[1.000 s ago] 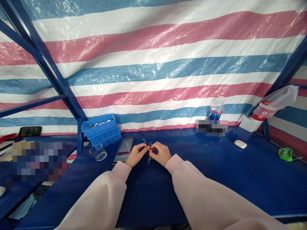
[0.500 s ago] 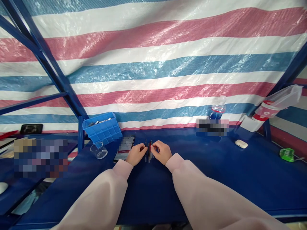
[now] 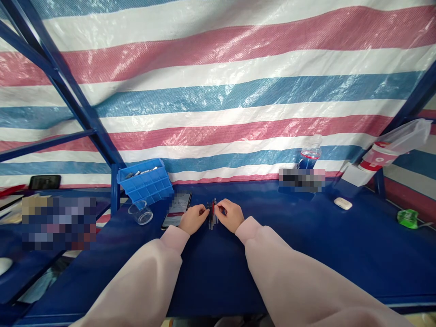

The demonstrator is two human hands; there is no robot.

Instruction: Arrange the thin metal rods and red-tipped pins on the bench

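The left hand (image 3: 193,219) and right hand (image 3: 229,215) flank a narrow bunch of pens (image 3: 211,214) lying on the bench (image 3: 218,272), the fingers (image 3: 205,210) of both pinched together on its far end.

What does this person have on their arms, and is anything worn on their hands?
Both arms wear a loose, pale pink long-sleeved top. The baggy left sleeve and right sleeve each end in a narrower, snug pink cuff, the left cuff and right cuff. The left hand and right hand are bare, without gloves; no cables or markings show.
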